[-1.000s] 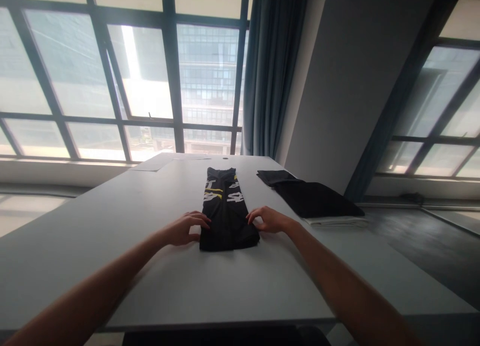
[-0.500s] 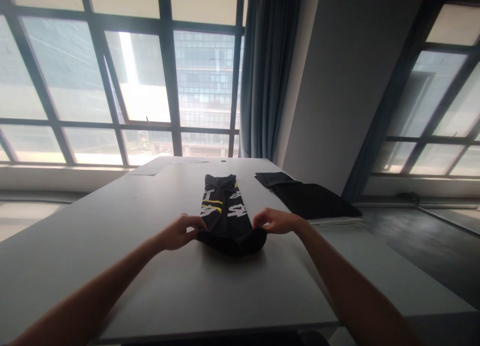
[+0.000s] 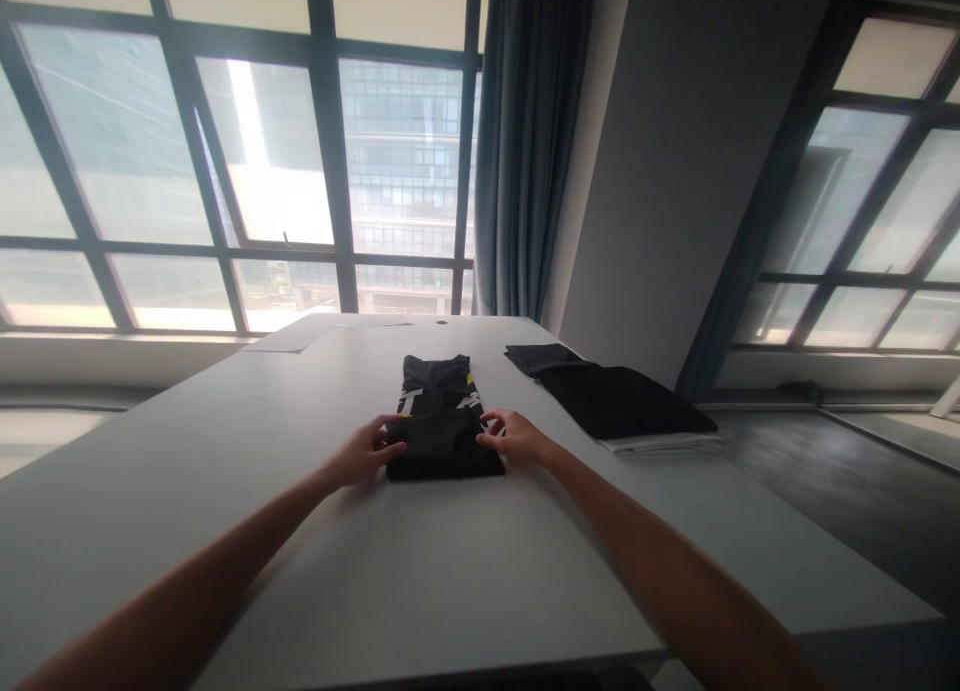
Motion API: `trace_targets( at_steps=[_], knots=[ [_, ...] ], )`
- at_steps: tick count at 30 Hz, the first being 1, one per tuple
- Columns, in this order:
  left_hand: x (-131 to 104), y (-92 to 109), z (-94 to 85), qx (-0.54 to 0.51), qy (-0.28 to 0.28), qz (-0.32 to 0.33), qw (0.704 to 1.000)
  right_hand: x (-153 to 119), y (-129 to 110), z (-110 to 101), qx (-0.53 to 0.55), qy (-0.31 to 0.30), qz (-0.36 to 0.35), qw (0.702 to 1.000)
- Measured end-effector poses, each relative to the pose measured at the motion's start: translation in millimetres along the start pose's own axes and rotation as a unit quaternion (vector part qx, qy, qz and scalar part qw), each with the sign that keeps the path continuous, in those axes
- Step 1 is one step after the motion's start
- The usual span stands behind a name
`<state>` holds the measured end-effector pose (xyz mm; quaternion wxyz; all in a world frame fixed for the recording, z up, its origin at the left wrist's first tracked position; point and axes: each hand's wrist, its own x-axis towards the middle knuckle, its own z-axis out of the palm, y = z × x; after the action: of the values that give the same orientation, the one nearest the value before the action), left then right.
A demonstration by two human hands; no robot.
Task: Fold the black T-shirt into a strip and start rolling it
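A folded black T-shirt (image 3: 446, 446) with white and yellow print lies on the white table in front of me. Its near part is turned over onto the rest, so plain black cloth covers much of the print. At the left edge of this fold rests my left hand (image 3: 365, 451), fingers apart, thumb and fingertips touching the cloth. My right hand (image 3: 519, 438) touches the opposite edge in the same way, its fingers also spread. What lies under the fold is hidden.
A stack of folded dark clothes (image 3: 630, 401) with a white piece at the bottom lies to the right on the table (image 3: 420, 581). Flat white paper (image 3: 289, 339) lies at the far left. Behind the table are windows and a blue-grey curtain (image 3: 517, 171).
Both hands have carried the near edge of the T-shirt forward and laid it down over the print. Their pinch on the corners has loosened into spread fingers.
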<state>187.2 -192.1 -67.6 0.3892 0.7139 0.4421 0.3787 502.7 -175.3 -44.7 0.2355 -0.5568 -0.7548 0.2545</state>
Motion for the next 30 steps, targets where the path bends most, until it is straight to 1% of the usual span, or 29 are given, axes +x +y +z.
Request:
trace_targets(
  at_steps=[3,6,8,10,12,13,15,17,19,22,23,24,25,26,27,28,30],
  knots=[
    [-7.0,1.2,-4.5,0.016,-0.041,0.007,0.999,-2.6,-2.6,3.8,0.005,-0.008,0.019,1.0],
    [-12.1,6.3,-3.7,0.026,-0.052,0.052,0.997,-2.6,-3.4,7.5,-0.003,-0.003,0.033,0.999],
    [-12.5,11.5,0.5,0.022,-0.028,0.082,0.996,-2.7,-5.0,6.6,-0.003,0.016,0.015,1.0],
    [-10.4,16.0,6.1,0.01,0.013,0.094,0.995,-3.5,-7.5,3.2,0.007,0.051,-0.023,0.998],
    [-7.3,18.0,11.4,0.011,0.048,0.086,0.995,-4.6,-9.6,0.2,0.031,0.072,-0.033,0.996],
    [-5.8,17.8,13.4,0.021,0.055,0.075,0.995,-5.0,-10.1,-0.3,0.045,0.066,-0.02,0.997],
    [-4.0,16.3,15.9,0.037,0.058,0.043,0.997,-5.8,-9.8,0.4,0.056,0.028,0.019,0.998],
    [-4.9,15.0,15.5,0.029,0.054,-0.001,0.998,-7.2,-8.4,1.4,0.051,-0.013,0.043,0.998],
    [-9.3,15.8,12.5,0.005,0.023,-0.063,0.998,-10.1,-6.9,-0.3,0.058,-0.057,0.061,0.995],
    [-19.5,21.4,6.3,-0.036,-0.045,-0.149,0.987,-16.7,-5.9,-8.3,0.097,-0.172,0.118,0.973],
    [-22.3,23.9,4.8,-0.043,-0.054,-0.171,0.983,-18.3,-5.8,-10.9,0.106,-0.203,0.136,0.964],
    [-24.0,26.2,4.1,-0.045,-0.054,-0.187,0.98,-19.2,-5.8,-12.6,0.112,-0.217,0.147,0.959],
    [-24.6,28.2,4.2,-0.04,-0.047,-0.201,0.978,-18.9,-5.8,-13.0,0.115,-0.209,0.148,0.96],
    [-24.1,29.4,5.0,-0.027,-0.038,-0.211,0.976,-17.4,-5.7,-11.9,0.116,-0.181,0.14,0.967],
    [-22.5,29.7,6.5,-0.01,-0.029,-0.212,0.977,-15.0,-5.6,-9.5,0.111,-0.139,0.123,0.976],
    [-20.3,29.0,8.4,0.012,-0.019,-0.202,0.979,-11.7,-5.3,-6.1,0.098,-0.093,0.1,0.986],
    [-15.9,25.7,12.2,0.056,0.002,-0.143,0.988,-4.5,-4.4,2.2,0.05,-0.018,0.047,0.997]
  ],
)
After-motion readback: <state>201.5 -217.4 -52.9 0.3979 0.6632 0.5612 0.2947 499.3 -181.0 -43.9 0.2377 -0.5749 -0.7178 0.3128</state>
